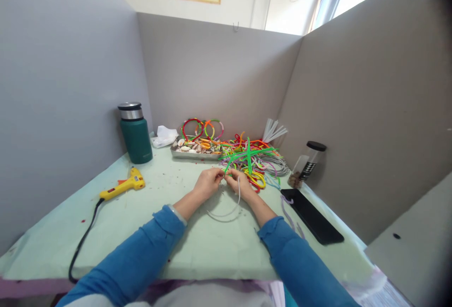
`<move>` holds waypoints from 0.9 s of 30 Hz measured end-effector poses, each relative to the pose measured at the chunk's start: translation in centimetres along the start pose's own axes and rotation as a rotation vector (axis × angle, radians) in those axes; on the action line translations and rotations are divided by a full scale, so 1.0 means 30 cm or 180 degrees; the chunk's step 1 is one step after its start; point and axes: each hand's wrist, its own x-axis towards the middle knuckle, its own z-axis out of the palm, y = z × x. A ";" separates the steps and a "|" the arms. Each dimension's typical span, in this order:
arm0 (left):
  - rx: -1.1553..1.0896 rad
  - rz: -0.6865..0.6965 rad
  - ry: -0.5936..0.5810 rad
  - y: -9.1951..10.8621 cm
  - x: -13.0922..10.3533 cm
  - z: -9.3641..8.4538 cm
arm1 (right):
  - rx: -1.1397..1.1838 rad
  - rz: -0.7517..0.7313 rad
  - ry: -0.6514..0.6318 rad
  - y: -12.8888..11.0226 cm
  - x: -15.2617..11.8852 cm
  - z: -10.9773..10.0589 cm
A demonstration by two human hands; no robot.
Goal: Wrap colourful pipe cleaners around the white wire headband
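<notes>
Over the middle of the table, my left hand (209, 184) and my right hand (240, 182) meet at the fingertips, both closed in a pinch. Between them they hold a green pipe cleaner (228, 165), its end sticking up past the fingers. A thin whitish hoop (226, 221) hangs in a curve from my right hand down toward the tabletop; its upper end is partly hidden by the fingers. Just beyond my right hand lies a heap of coloured pipe cleaners (249, 154), with yellow loops (257, 180) at its near edge.
A metal tray (197, 156) of shells stands behind, with coloured hoops (193, 129). At left are a green bottle (136, 137) and a yellow glue gun (123, 186) with its cord. To the right are a clear jar (306, 165) and a black phone (312, 215). Grey partitions enclose the table.
</notes>
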 end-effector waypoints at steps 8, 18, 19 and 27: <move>0.0077 0.0187 -0.0077 -0.004 -0.003 0.002 | -0.0089 -0.0027 0.0031 -0.007 0.000 -0.002; 0.0155 0.0223 -0.0002 0.000 -0.003 0.001 | -0.0016 0.0062 0.0033 -0.013 -0.001 -0.001; 0.0139 0.0274 0.0003 0.000 -0.002 0.001 | -0.0022 0.0073 0.0039 -0.010 0.000 0.000; 0.0220 0.0349 -0.0001 -0.001 0.000 -0.004 | -0.0067 0.0007 0.0003 0.002 0.000 0.004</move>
